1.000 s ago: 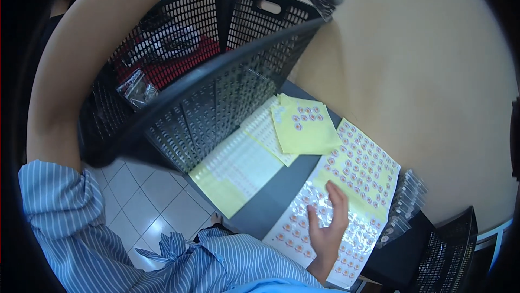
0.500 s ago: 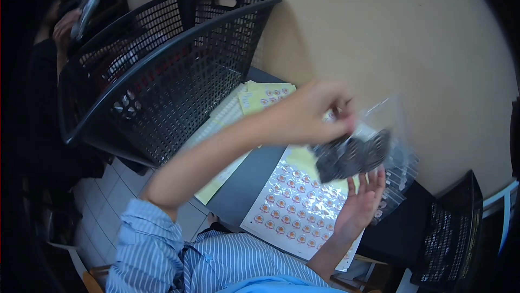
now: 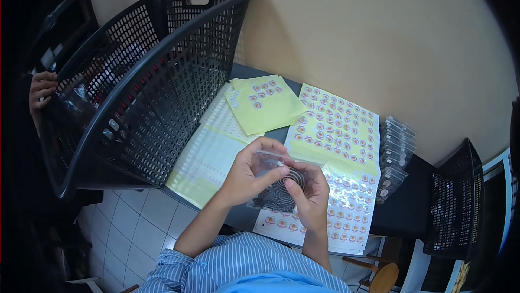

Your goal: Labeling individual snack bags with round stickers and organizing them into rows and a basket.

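In front of my body, above the table's near edge, I hold a clear zip bag (image 3: 266,200) between both hands. Dark pieces with a pattern of pale concentric rings show through its plastic. My left hand (image 3: 245,178) grips the bag's left side, its thumb on the front. From the right, my right hand (image 3: 313,200) pinches it, with that thumb close to the left one. The fingers behind the bag are partly hidden. Under and beyond my right hand lies a large sheet of round orange-and-pink stickers (image 3: 336,125), partly peeled to its yellow backing.
Yellow backing sheets (image 3: 271,113) with few stickers lie at the table's middle. A tall black basket (image 3: 179,84) stands left, with another person's hand (image 3: 43,91) at its rim. Filled zip bags (image 3: 398,141) lie in a row at right, near a second black basket (image 3: 452,201).
My left hand has come back from the right with the bag, down toward my body. My right hand has moved left and now holds it too. The other person's hand has lowered to the basket.
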A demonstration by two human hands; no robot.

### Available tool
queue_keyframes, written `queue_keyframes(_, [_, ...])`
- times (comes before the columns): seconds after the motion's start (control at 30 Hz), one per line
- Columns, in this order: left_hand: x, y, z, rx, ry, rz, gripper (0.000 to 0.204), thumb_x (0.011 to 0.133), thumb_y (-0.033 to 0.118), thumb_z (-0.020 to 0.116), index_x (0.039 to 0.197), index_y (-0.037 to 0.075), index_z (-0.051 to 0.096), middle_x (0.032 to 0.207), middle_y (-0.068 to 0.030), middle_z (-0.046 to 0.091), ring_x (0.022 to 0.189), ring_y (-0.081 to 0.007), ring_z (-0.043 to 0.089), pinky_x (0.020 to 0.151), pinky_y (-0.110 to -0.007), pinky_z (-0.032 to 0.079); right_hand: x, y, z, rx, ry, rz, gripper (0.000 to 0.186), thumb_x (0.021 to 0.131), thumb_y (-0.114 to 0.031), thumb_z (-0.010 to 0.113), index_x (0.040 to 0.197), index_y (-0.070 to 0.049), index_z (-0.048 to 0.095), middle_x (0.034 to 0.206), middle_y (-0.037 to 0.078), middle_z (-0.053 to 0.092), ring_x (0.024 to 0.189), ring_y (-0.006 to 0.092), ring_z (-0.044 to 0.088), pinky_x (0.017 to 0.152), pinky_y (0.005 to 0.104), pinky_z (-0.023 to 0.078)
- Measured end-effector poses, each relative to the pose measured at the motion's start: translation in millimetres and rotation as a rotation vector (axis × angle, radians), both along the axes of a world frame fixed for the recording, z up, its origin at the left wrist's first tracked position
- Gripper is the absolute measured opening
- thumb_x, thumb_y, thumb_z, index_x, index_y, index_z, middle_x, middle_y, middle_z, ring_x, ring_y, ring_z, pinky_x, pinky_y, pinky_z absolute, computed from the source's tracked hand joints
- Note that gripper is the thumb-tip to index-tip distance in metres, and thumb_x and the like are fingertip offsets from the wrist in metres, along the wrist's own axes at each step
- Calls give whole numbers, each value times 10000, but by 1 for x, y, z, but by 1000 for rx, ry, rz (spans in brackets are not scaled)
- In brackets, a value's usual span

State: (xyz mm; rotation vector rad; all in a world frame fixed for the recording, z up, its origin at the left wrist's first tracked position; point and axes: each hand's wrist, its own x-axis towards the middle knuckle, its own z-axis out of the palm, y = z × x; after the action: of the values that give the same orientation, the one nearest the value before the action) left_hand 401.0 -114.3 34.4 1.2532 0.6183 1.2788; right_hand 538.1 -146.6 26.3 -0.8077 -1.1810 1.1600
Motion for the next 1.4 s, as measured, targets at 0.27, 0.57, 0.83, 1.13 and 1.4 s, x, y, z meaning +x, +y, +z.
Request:
queue_keyframes(0.27, [-10,-10,-4,-3,45,93,177,769,4,596,921,9,504,862,-64,575,818,-113,577,739,-235,463,-8,13,4,193,-123,-178,191,760,-16,601,937,12,537,809,60,533,780,122,521,737,239,416])
queue_keyframes(0.57, [-11,-14,-3,41,19,108,213,751,21,620,930,9,503,863,-66,578,868,-111,560,754,-250,456,-16,7,8,135,-65,-120,60,768,-14,591,816,12,567,809,68,546,734,98,521,672,213,424])
queue_keyframes(0.83, [-5,-19,-3,151,30,272,355,684,-24,655,983,8,466,784,-73,608,776,-111,579,746,-238,426,-19,1,8,195,-148,-228,69,731,-24,609,776,-3,562,759,77,559,702,116,515,637,223,399])
queue_keyframes(1.13, [-8,-25,-3,148,-16,266,596,703,-39,629,1211,-30,316,770,-92,627,763,-122,595,756,-244,429,-25,-5,6,250,-178,-285,49,734,-18,604,765,-4,569,734,83,569,674,125,524,614,230,406])
queue_keyframes(1.4, [-13,-29,-4,71,-118,239,590,804,-18,512,1308,-12,206,834,-155,626,759,-164,614,713,-263,482,-28,-7,3,216,-163,-316,57,727,-13,612,760,3,570,729,85,566,673,119,518,621,224,402])
